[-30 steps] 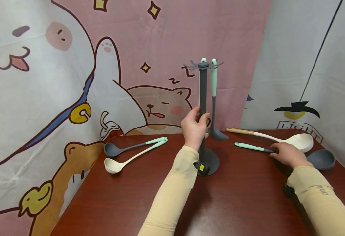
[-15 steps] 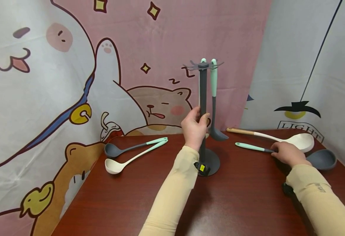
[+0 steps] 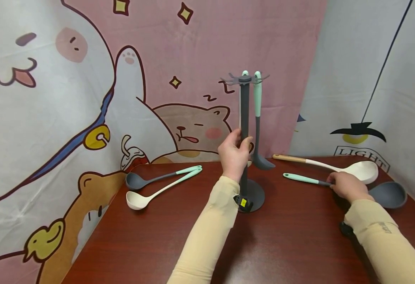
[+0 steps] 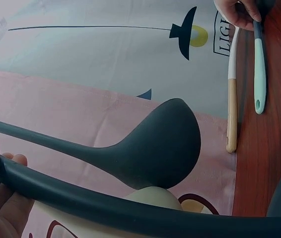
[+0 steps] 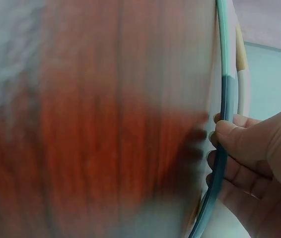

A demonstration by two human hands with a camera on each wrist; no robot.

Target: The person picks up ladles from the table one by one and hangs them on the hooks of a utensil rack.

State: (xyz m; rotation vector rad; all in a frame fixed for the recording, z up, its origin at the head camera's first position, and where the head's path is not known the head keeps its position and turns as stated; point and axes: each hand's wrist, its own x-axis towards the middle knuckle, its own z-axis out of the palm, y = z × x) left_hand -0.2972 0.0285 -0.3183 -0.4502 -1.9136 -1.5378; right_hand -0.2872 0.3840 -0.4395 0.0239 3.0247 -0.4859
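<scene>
In the head view my left hand (image 3: pixel 234 156) grips the dark post of a utensil stand (image 3: pixel 244 106) around its middle. From the stand's hooks hangs a dark grey ladle (image 3: pixel 257 94) with a mint handle. A second mint-handled utensil (image 4: pixel 153 196) hangs mostly hidden behind the post; a pale rounded part of it shows in the left wrist view. At the right, my right hand (image 3: pixel 349 185) pinches the shaft of another dark ladle (image 3: pixel 388 194), thumb against fingers in the right wrist view. This ladle's mint handle points left, and its bowl sits beyond my hand.
Behind my right hand lies a white ladle (image 3: pixel 363 171) with a wooden handle. On the left side of the table (image 3: pixel 150 244) rest a grey ladle (image 3: pixel 134 181) and a white ladle (image 3: pixel 137 200), their mint handle ends meeting. A printed cloth (image 3: pixel 271 35) hangs behind.
My right hand and the grey ladle in it have shifted slightly to the right and towards me. My left hand stays on the post.
</scene>
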